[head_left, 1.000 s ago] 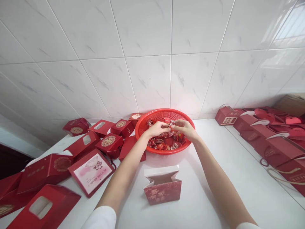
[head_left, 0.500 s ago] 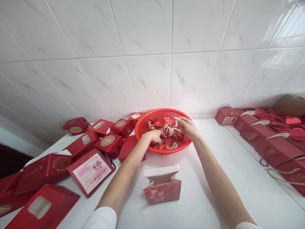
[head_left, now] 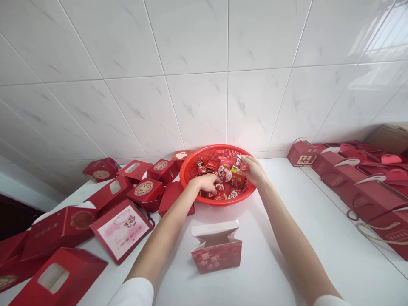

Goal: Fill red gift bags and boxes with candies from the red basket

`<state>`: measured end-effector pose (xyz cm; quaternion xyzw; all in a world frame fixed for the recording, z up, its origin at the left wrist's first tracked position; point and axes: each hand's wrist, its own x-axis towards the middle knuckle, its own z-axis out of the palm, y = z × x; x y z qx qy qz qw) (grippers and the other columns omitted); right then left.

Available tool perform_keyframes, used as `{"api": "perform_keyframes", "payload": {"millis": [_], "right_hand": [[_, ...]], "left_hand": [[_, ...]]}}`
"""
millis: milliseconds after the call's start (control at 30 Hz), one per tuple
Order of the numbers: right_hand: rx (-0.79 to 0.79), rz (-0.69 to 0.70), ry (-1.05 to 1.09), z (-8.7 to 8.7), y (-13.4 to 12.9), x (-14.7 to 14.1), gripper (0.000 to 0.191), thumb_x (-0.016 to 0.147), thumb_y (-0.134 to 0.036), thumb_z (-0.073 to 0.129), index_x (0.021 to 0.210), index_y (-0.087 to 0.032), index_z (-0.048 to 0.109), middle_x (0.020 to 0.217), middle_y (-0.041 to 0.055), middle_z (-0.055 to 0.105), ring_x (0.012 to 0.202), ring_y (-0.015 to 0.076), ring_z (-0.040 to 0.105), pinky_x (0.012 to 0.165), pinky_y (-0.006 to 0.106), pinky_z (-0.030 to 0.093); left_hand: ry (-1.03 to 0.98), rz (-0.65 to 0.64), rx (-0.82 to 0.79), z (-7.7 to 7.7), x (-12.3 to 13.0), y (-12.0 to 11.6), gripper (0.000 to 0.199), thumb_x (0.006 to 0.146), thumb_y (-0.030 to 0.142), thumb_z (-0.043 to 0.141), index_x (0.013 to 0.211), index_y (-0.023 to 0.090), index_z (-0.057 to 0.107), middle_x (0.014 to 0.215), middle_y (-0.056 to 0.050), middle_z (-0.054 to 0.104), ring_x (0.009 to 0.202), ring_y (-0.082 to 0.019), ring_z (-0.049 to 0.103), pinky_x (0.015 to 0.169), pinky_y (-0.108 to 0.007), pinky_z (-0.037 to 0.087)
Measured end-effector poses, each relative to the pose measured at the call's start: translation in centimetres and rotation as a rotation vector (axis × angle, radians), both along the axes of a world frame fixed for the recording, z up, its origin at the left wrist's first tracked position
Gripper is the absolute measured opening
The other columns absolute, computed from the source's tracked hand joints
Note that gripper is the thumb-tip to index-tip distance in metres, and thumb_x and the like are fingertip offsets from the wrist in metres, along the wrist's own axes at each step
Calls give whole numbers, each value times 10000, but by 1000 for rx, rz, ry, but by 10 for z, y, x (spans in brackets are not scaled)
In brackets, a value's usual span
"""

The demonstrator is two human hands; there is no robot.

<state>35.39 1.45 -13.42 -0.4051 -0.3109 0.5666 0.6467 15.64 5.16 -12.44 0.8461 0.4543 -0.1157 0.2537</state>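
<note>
A red mesh basket point(head_left: 191, 163) stands near the wall, holding many small red wrapped sweets point(head_left: 227, 173). My left hand point(head_left: 208, 183) reaches into its left side, fingers curled among the sweets; what they grip is too small to make out. At the basket's right rim my right hand point(head_left: 252, 169) is closed on a red sweet packet point(head_left: 243, 165). Between my forearms, in front of the basket, an open-topped red paper box point(head_left: 217, 256) stands upright on the white table point(head_left: 264, 272). Neither hand touches that box.
Several red gift boxes point(head_left: 111, 193) lie to the left, one with a pink and white picture panel point(head_left: 123, 231). Rows of red handled boxes point(head_left: 360, 182) fill the right side, with a brown carton point(head_left: 390, 138) behind. A tiled wall point(head_left: 197, 106) rises behind the table.
My right hand has shifted slightly, and a red packet now shows at its fingers. The fingers of my left hand have moved a little to the right among the sweets.
</note>
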Motion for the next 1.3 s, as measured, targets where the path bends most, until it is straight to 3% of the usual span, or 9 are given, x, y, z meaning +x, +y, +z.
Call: {"api": "perform_keyframes", "payload": {"millis": [100,200,300,433,667,900,1067,1300], "right_hand": [[-28,-19,7,2,-1,0,182,670,-274,796,735,-197,645,798,-12,637,672,119,588,522,234,574],[-29,-26,4,4,-1,0,153,653,-241,766,751,-195,658,857,1,644,708,128,596,485,215,550],[-20,-14,1,4,0,1,155,619,-181,709,759,-193,644,835,4,639,722,134,602,491,207,544],[7,82,-33,3,-1,3,254,601,-132,673,840,-199,620,824,15,683,670,130,602,529,232,561],[31,156,-73,5,-5,2,205,596,-146,701,751,-204,581,872,45,738,664,142,624,556,262,579],[-20,184,-146,4,-5,2,213,610,-148,705,776,-203,583,703,-16,649,544,103,568,501,232,522],[-25,345,-204,6,-9,0,264,616,-205,770,824,-195,608,680,-22,630,544,104,563,427,202,459],[-15,450,-276,8,-14,-1,333,579,-185,830,860,-173,651,704,-8,649,576,114,602,418,202,502]], "left_hand": [[-375,120,19,-3,-2,4,482,672,199,734,1149,142,691,1168,-114,709,1071,-295,655,898,-320,501],[-723,230,-15,-6,-3,7,464,700,236,755,1148,137,685,1096,-99,731,1070,-285,647,933,-362,492],[-898,304,-84,-8,-4,10,506,670,266,803,1141,125,684,1010,-90,742,1007,-274,660,939,-404,489],[-1067,310,-147,-10,-5,12,482,663,281,816,1110,141,701,1031,-85,739,1050,-265,646,977,-412,470],[-1155,289,-131,-14,-6,13,572,648,281,838,1186,153,690,1148,-111,713,1143,-298,611,1028,-457,443],[-1265,253,-109,-10,-4,9,591,674,297,830,1228,160,672,1217,-117,685,1162,-301,604,1025,-448,455],[-1319,275,-42,-6,-2,6,604,690,336,820,1241,150,658,1179,-116,696,1084,-289,637,970,-441,493],[-1313,252,-30,-6,-2,7,655,690,337,823,1285,150,624,1250,-128,664,1148,-307,613,1005,-465,484]]}}
